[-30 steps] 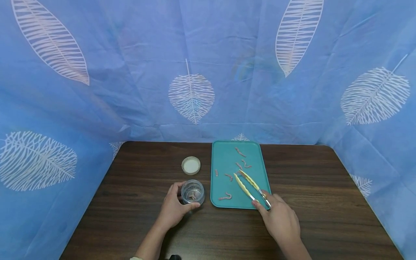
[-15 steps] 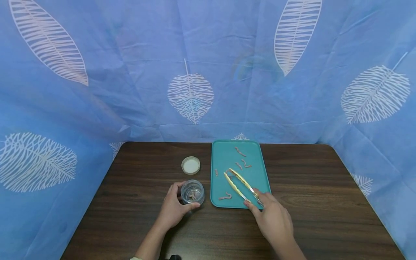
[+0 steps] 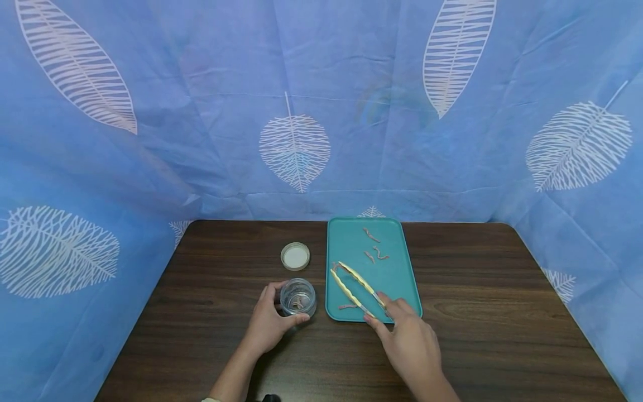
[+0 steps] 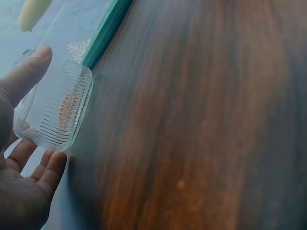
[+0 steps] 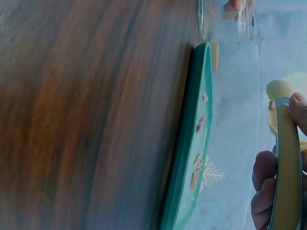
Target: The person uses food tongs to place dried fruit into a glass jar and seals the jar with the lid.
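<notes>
Dark wood-grain table [image 3: 502, 312], teal tray [image 3: 351, 240] at mid far edge, white lid [image 3: 295, 256] just left, glass jar [image 3: 298, 297] nearer the front edge.

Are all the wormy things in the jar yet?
Not yet. A few worm pieces already lie inside the glass jar, which the left hand holds. The right hand holds the yellow tongs, open, tips at a piece near the left edge of the teal tray. About four more pieces wait on the tray, and the lid lies off on the table.
</notes>
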Demonstrator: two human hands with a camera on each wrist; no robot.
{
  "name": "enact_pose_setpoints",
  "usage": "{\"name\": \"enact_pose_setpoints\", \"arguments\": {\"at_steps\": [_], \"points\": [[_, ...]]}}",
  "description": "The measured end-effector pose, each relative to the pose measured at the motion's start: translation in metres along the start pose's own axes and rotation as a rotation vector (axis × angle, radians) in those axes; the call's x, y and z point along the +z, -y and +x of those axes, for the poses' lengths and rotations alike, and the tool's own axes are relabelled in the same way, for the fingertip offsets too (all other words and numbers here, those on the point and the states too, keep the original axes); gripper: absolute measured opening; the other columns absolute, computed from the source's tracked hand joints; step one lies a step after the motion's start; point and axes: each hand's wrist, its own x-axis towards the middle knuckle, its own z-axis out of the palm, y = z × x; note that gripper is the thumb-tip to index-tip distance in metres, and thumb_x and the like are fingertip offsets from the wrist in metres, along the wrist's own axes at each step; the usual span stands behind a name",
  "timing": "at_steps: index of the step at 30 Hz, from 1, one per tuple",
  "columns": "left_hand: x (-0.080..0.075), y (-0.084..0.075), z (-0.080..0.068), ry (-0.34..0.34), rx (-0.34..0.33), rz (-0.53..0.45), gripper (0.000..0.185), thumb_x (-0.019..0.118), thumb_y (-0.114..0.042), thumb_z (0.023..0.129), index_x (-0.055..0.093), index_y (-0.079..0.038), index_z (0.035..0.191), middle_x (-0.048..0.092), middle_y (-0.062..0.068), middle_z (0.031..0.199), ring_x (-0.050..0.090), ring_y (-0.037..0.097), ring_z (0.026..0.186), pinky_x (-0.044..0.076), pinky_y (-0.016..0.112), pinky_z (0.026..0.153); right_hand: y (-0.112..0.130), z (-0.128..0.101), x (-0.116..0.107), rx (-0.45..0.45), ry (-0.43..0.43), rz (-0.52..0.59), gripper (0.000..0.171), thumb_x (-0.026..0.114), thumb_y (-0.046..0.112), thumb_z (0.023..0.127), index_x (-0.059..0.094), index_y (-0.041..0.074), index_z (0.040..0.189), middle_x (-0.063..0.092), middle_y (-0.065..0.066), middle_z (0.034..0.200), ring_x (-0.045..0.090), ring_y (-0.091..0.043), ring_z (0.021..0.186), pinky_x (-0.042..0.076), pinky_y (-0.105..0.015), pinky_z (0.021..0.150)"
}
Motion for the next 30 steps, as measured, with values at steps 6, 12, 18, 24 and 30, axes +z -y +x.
{"name": "enact_pose_setpoints", "arguments": {"at_steps": [6,12,18,24,30], "points": [[0.000,0.001,0.001,-0.002,0.001,0.000,0.092,0.102,-0.036,0.075,0.054,-0.012,0.150,0.061,0.010,0.141,0.066,0.026,0.123,0.059,0.043,0.103,0.011,-0.003,0.001,-0.012,0.018,0.007,0.059,0.089,0.041,0.089,0.074,0.019,0.141,0.071,0.000,0.098,0.037,0.001,0.057,0.035,-0.022,0.047],[0.001,0.001,0.001,-0.007,0.004,0.002,0.092,0.102,-0.035,0.075,0.055,-0.011,0.149,0.062,0.010,0.141,0.065,0.027,0.125,0.059,0.043,0.104,0.021,-0.006,0.005,-0.023,0.035,0.012,0.061,0.091,0.042,0.086,0.074,0.022,0.141,0.072,0.001,0.099,0.036,0.000,0.057,0.035,-0.021,0.048],[0.001,0.002,0.002,-0.010,0.001,-0.007,0.091,0.102,-0.034,0.075,0.055,-0.011,0.149,0.062,0.009,0.141,0.064,0.025,0.126,0.059,0.040,0.104,0.031,-0.010,0.009,-0.022,0.087,0.023,0.062,0.089,0.044,0.087,0.073,0.025,0.143,0.072,0.003,0.102,0.035,0.000,0.056,0.035,-0.022,0.049],[0.000,0.002,0.001,-0.009,0.020,-0.016,0.090,0.102,-0.034,0.076,0.055,-0.009,0.148,0.062,0.011,0.141,0.064,0.026,0.125,0.059,0.040,0.104,0.040,-0.015,0.014,-0.040,0.125,0.017,0.062,0.088,0.046,0.087,0.072,0.026,0.144,0.071,0.006,0.102,0.033,0.000,0.054,0.033,-0.022,0.049],[0.000,0.001,0.000,-0.010,0.021,-0.017,0.089,0.102,-0.034,0.075,0.056,-0.009,0.147,0.063,0.011,0.139,0.065,0.026,0.124,0.059,0.038,0.102,0.045,-0.018,0.017,-0.055,0.166,0.003,0.063,0.085,0.052,0.088,0.071,0.028,0.144,0.072,0.007,0.104,0.035,0.001,0.058,0.034,-0.021,0.052]]}}
